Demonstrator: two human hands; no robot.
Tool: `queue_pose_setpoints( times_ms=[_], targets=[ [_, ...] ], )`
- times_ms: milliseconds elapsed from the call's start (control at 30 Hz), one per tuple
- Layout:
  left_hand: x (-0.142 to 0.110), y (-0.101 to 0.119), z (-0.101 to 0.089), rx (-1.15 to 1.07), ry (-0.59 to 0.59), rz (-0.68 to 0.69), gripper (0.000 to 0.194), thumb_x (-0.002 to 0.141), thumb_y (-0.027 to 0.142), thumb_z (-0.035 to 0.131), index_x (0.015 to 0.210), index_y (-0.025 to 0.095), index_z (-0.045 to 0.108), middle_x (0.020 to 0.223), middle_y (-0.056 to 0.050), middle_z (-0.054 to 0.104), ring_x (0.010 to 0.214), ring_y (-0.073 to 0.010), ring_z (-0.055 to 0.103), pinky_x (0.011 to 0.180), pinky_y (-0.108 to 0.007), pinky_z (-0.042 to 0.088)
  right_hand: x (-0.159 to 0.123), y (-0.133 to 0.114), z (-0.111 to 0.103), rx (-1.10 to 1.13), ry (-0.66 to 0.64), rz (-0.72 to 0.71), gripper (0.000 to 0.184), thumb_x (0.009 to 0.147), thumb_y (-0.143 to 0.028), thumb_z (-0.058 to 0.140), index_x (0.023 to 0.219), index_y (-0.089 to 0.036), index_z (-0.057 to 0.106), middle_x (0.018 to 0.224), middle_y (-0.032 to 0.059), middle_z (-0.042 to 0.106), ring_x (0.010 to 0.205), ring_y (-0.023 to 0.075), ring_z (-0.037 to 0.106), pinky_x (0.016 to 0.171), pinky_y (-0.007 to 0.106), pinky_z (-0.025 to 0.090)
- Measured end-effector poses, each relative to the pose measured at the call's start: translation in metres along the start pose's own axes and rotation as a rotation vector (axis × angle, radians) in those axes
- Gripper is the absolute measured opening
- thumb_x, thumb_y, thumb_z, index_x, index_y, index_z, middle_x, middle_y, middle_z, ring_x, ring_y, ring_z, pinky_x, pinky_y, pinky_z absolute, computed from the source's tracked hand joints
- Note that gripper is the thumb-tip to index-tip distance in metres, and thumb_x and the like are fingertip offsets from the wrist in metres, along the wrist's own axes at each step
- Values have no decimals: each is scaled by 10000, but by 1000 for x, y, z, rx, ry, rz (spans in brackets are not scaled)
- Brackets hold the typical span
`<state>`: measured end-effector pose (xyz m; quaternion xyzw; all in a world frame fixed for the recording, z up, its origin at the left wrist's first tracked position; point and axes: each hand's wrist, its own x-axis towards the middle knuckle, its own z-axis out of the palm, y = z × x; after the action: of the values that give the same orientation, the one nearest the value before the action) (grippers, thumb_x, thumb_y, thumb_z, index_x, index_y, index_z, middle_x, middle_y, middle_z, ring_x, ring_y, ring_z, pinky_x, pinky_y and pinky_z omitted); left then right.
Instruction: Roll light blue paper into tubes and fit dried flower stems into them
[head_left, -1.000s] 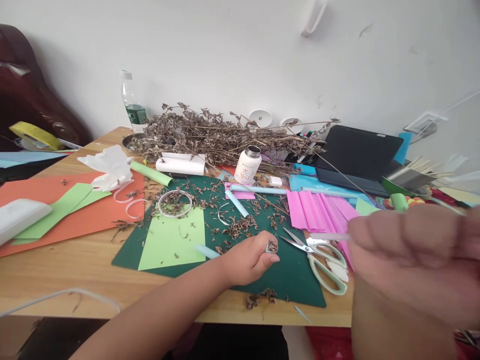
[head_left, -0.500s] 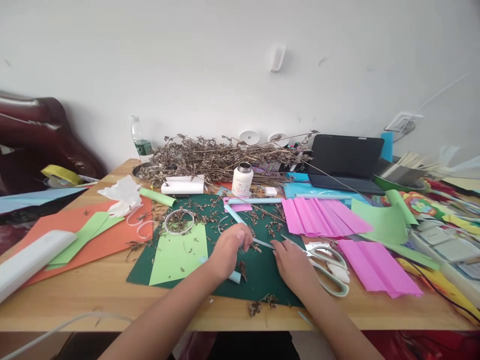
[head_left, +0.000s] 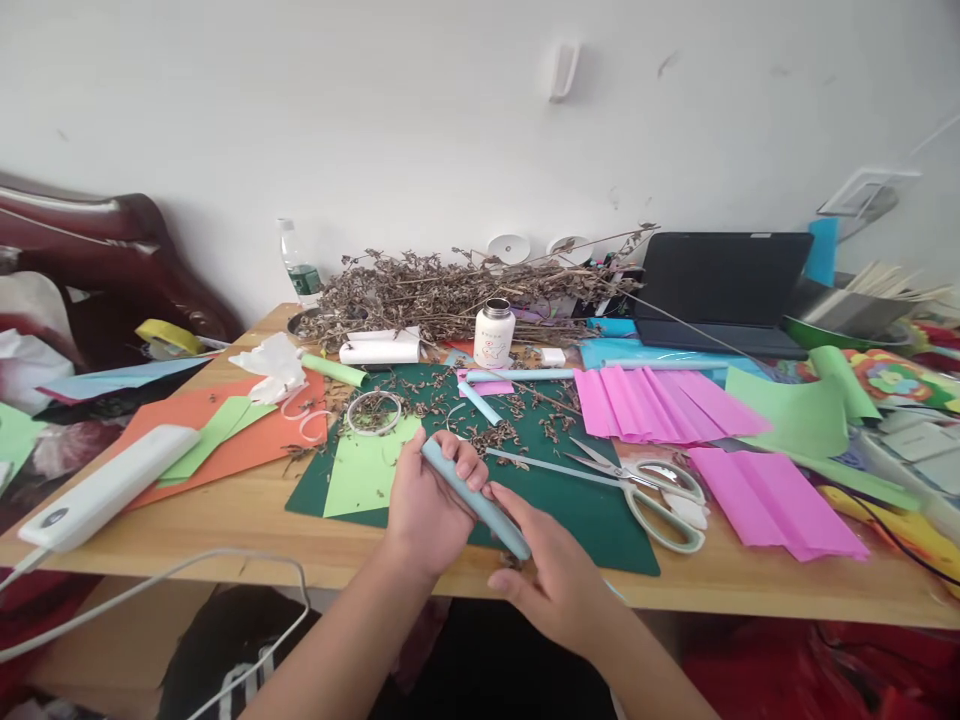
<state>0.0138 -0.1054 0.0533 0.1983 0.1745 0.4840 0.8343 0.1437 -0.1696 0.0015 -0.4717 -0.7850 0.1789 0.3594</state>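
Two hands (head_left: 429,512) (head_left: 559,572), held blue tube (head_left: 493,517), scissors (head_left: 631,484) nearby

Blue tube (head_left: 491,517) in the person's left grip (head_left: 426,508), right grip (head_left: 556,570) beside it

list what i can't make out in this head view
All in the head view:
Held tube, underside: hidden by the tube itself and the left hand.
White bottle: lettering too small, contents hidden by its wall.
White cable: cut off by the left and bottom edges.
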Motion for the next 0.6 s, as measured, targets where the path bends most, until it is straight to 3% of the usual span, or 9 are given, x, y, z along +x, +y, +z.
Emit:
queue_pose_setpoints(
  times_ms=[67,133,200,267,433,600],
  targets=[
    [-3,-5,-3,39,31,19,284,787,446,353,677,184,367,574,34,407,509,-89,443,524,-243,401,-8,-6,13,115,48,80,508,813,-256,399,1279,-219,201,1019,100,569,822,191,575,716,327,475],
    [-6,-10,-9,160,80,142,258,780,475,371,798,218,372,649,31,476,566,-110,502,560,-271,432,-15,-9,24,187,139,124,459,820,-216,383,1255,-238,239,959,90,572,778,179,572,709,327,473],
    [-8,-15,-17,333,125,316,240,774,433,427,912,262,330,725,31,537,610,-126,545,594,-297,450,-20,-11,30,277,194,115,416,819,-215,393,1221,-264,298,870,60,573,727,165,560,688,323,472],
    [-10,-17,-26,475,155,395,280,754,359,499,943,269,313,727,33,564,619,-127,563,588,-281,451,-22,-13,31,400,176,79,385,821,-248,406,1199,-283,340,782,29,564,656,143,539,641,304,471],
    [-12,-16,-37,509,159,257,269,732,299,527,950,216,393,675,17,578,550,-120,569,537,-256,454,-22,-21,26,648,33,18,533,747,-471,474,1231,-289,344,830,48,577,643,138,522,628,315,459],
    [-10,-16,-43,404,165,128,208,720,270,548,875,181,441,594,24,569,502,-107,557,525,-244,458,-21,-24,22,766,-77,16,514,800,-354,453,1277,-290,271,951,83,597,688,137,549,657,331,462]
  ],
)
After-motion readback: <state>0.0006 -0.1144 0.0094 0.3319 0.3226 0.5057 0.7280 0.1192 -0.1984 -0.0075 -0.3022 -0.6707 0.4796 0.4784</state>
